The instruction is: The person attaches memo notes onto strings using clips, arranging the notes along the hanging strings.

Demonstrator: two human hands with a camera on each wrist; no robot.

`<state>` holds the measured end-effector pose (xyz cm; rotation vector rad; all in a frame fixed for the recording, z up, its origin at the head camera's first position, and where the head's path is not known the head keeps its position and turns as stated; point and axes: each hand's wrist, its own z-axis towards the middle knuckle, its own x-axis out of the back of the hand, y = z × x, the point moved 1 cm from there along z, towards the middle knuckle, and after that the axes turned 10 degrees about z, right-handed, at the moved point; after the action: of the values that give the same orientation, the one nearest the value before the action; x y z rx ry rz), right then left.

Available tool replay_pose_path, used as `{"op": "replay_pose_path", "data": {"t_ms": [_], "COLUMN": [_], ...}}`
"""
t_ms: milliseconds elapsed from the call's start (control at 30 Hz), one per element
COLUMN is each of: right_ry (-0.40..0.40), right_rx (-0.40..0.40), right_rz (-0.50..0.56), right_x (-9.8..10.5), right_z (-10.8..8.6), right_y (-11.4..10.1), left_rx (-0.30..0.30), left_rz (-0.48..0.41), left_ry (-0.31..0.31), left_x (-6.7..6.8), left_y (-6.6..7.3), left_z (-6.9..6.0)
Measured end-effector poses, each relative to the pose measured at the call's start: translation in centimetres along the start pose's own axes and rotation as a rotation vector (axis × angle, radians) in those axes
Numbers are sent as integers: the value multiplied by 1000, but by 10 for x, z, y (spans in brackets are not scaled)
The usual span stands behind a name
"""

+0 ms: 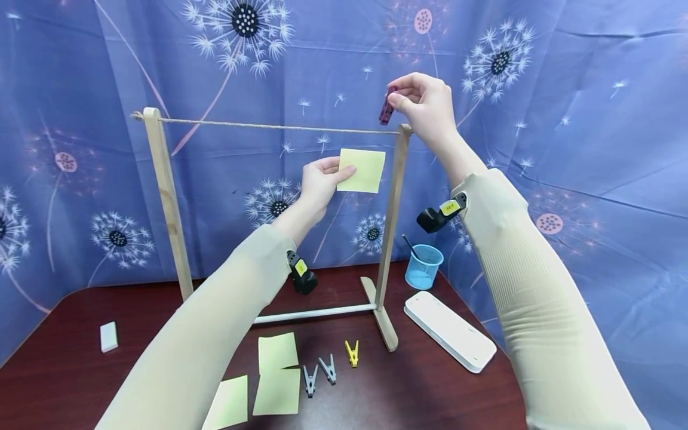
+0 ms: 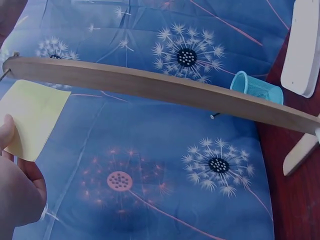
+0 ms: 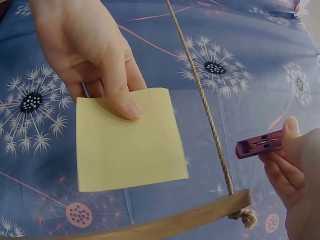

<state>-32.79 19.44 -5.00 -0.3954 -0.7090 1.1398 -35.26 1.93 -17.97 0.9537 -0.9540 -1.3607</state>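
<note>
In the head view my left hand (image 1: 321, 182) pinches a square yellow sticky note (image 1: 365, 172) by its left edge, just below the rope (image 1: 279, 126). The right wrist view shows the thumb in front of the note (image 3: 130, 145). Higher up, above the top of the right wooden post (image 1: 395, 215), my right hand (image 1: 427, 107) holds a dark purple clothespin (image 1: 387, 107) between thumb and fingers. Its free end points down towards the rope without touching it. The rope is knotted round the post's tip (image 3: 242, 200).
Several sticky notes (image 1: 276, 391) lie on the dark red table (image 1: 398, 400). Beside them are two grey clothespins (image 1: 327, 369) and a yellow one (image 1: 352, 353). At the right stand a blue mesh cup (image 1: 424, 269) and a white case (image 1: 450, 331); a white eraser-like block (image 1: 108, 337) lies left.
</note>
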Motion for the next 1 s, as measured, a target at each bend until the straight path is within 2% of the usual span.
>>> {"op": "replay_pose_path", "data": {"t_ms": [167,467,800,1000], "right_ry": [-11,-41,-77,-102], "right_rx": [-40,-96,-107,-105], "right_rz": [14,-88,-148,-194], "right_x": [-2,-6,-8,-10], "right_z": [2,0,-3,-3], "right_y": [-1,-5,0,-1], "left_rx": [10,-23,-28,-47], "left_rz": [-46,-55,-74,-42], "left_ry": [7,-4,3,10], "left_x": [-8,-18,-17,-19], "left_y": [6,15,15,15], "left_z": [4,3,5,2]}}
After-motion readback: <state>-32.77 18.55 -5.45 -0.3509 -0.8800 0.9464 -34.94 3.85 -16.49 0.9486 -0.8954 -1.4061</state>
